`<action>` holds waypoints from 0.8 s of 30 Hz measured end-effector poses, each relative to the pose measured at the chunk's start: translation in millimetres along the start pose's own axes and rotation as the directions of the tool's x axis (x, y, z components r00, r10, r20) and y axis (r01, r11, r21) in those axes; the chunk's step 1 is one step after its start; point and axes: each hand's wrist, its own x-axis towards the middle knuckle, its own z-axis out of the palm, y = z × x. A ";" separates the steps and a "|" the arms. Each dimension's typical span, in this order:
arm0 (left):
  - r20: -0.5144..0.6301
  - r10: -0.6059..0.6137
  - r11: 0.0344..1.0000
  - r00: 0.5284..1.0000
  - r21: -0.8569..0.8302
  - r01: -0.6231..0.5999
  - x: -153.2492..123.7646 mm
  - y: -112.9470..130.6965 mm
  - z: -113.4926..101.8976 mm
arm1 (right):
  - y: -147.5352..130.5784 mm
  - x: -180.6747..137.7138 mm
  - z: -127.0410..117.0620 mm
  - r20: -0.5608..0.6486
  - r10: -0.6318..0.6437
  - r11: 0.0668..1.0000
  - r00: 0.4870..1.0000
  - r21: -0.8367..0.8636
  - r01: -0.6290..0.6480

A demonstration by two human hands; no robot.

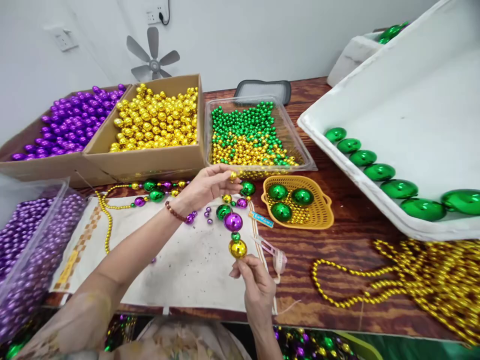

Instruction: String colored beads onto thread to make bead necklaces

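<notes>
My left hand (pixel 208 187) pinches a small gold bead (pixel 233 175) at the top of a strand of beads (pixel 234 227) that hangs upright. On that strand sit a purple ball, a small green bead and a gold ball (pixel 237 248). My right hand (pixel 255 285) pinches the strand just under the gold ball. Both hands are over a white cloth mat (pixel 187 265), on which the rest of the beaded strand (pixel 150 192) lies in gold, green and purple.
Cardboard boxes of purple balls (pixel 71 122) and gold balls (pixel 157 117) stand at the back. A clear tray (pixel 249 132) holds small green and gold beads. A yellow basket (pixel 298 202) holds three green balls. A white foam tray (pixel 393 145) and gold bead strands (pixel 423 277) lie right.
</notes>
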 end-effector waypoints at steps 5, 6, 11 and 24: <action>-0.087 -0.022 0.975 0.996 -0.221 0.002 -68.3 -14.7 -2.1 | -15.8 -10.9 8.2 0.047 -0.014 0.999 0.999 -0.030 0.015; -0.102 -0.016 0.971 0.995 -0.240 -0.009 -75.3 -16.3 -2.8 | -18.2 -13.6 10.0 0.053 -0.009 0.999 0.999 -0.037 0.011; -0.146 0.028 0.942 0.989 -0.326 -0.075 -96.0 -22.0 -5.4 | -26.4 -25.6 17.6 0.086 0.005 0.998 0.996 -0.056 -0.001; -0.296 -0.012 0.865 0.955 -0.482 -0.138 -113.9 -23.8 -8.4 | -33.6 -34.9 33.4 0.144 0.083 0.994 0.986 -0.077 -0.073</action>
